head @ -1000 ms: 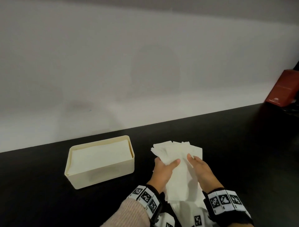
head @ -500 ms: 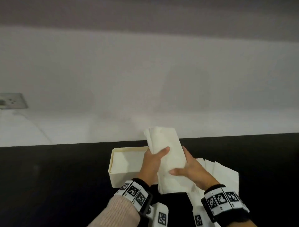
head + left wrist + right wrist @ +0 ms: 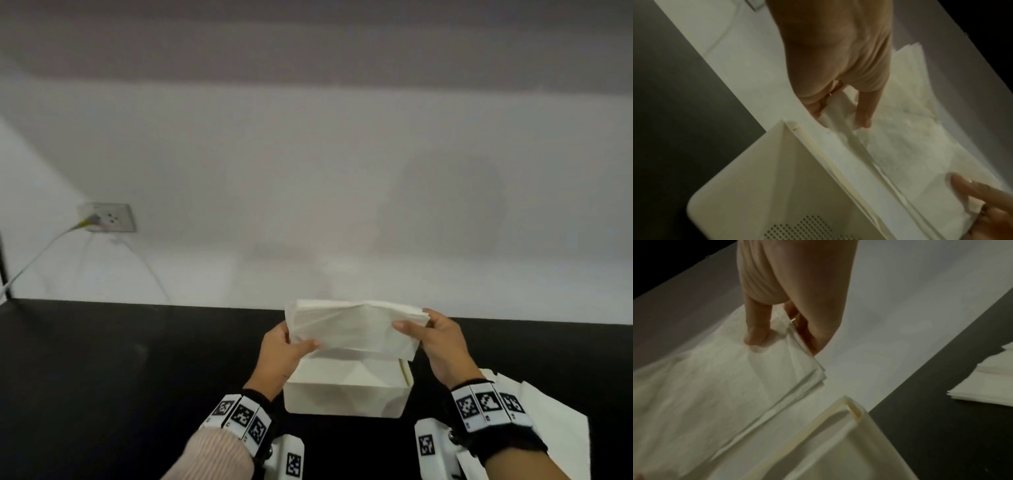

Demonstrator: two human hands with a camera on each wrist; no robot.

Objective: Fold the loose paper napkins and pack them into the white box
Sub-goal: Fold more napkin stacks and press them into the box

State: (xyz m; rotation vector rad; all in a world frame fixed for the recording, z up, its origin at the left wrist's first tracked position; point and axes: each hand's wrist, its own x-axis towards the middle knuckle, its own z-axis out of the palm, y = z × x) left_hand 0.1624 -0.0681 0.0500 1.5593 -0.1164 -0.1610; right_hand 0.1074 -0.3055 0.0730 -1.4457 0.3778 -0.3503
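Left hand (image 3: 280, 356): mine, at the left end of the folded stack; thumb curled over the top face, fingers behind — a firm pinch on the paper.
Right hand (image 3: 442, 346): mine, at the right end of the same stack; thumb on the near face, fingers wrapped round the far edge, gripping it.
Folded napkin stack (image 3: 356, 329): white, several layers thick, held crosswise between my two hands, raised above the box and not touching it; the near edge hangs lower than the far one. In the right wrist view the layered corner (image 3: 813, 369) fans slightly just beyond my fingertips.
White box (image 3: 346, 399): open-topped, cream-white, rounded corners, standing on the tabletop directly under the stack, between my wrists. White napkins already lie inside it, close to the rim; how many I cannot tell.
Loose napkins (image 3: 544, 421): a flat white pile on the tabletop to the right of the box, partly hidden by my right wrist.
Tabletop (image 3: 120, 377): black, matte — carries the box and the loose pile.
Wall (image 3: 308, 188): pale, behind the tabletop.
Socket (image 3: 109, 216): on the wall at far left, with a cable (image 3: 37, 257) plugged in and trailing down to the left.
Wrist bands (image 3: 486, 406): black, with square black-and-white markers, one on each wrist.
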